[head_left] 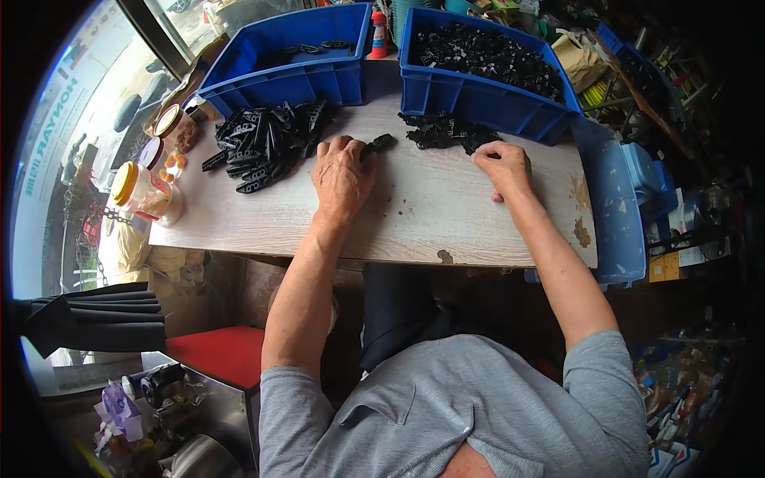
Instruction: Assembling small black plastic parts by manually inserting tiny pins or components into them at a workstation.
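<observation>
Cropped shirt, black piece (partly hidden)

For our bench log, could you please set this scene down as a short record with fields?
Left hand: at the table, a black part by its thumb; grip unclear
Right hand: fingertips together beside a heap of small black parts; anything held is hidden
Left pile: long black pieces
Left blue bin: some black pieces inside
Right blue bin: many small black parts inside
Table's left side: lidded jars
</observation>
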Demonstrator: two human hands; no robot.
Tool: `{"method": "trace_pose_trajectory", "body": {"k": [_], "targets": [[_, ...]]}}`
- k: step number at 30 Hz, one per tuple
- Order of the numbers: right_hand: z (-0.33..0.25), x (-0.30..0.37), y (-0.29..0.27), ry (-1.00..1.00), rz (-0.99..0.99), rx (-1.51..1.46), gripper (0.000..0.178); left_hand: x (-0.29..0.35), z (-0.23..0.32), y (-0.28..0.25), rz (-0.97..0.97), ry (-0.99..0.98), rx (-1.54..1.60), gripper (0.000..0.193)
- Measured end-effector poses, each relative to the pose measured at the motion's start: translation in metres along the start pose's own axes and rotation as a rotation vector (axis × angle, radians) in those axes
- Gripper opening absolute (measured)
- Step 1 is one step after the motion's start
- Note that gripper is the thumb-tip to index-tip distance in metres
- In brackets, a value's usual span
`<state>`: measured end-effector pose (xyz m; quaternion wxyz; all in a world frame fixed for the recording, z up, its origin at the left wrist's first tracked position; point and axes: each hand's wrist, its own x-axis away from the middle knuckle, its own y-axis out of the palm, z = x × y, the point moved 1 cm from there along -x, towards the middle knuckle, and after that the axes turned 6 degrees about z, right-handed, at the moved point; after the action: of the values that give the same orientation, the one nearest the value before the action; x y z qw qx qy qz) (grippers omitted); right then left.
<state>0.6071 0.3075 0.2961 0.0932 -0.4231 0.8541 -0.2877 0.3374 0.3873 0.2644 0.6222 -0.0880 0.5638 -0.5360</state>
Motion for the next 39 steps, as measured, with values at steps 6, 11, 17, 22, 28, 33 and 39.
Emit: {"method": "trace_pose_trajectory", "body": {"k": [6, 11, 17, 22, 28, 33, 39], "targets": [[0.000, 0.000, 0.007, -0.148, 0.065, 0.109, 0.014, 0.019, 0.010, -0.010, 0.208, 0.015, 0.087, 0.023], [0.006, -0.002, 0.005, -0.053, 0.007, 0.072, 0.018, 0.063, 0.057, -0.022, 0.062, -0.299, 0.717, 0.022], [-0.001, 0.030, -0.003, 0.136, -0.402, -0.390, 0.018, 0.067, 0.093, -0.021, 0.008, -0.348, 0.933, 0.028], [0.002, 0.053, 0.005, 0.063, -0.581, -0.558, 0.016, 0.056, 0.100, 0.002, 0.060, -0.028, 0.752, 0.026], [0.006, 0.054, 0.011, 0.036, -0.554, -0.591, 0.020, 0.061, 0.098, 0.008, -0.209, -0.343, 1.079, 0.018], [0.008, 0.061, 0.019, -0.004, -0.476, -0.620, 0.024, 0.062, 0.087, 0.009, -0.234, -0.549, 1.340, 0.015], [0.007, 0.065, 0.028, -0.039, -0.459, -0.637, 0.023, 0.057, 0.081, 0.004, -0.288, -0.696, 1.411, 0.013]]}}
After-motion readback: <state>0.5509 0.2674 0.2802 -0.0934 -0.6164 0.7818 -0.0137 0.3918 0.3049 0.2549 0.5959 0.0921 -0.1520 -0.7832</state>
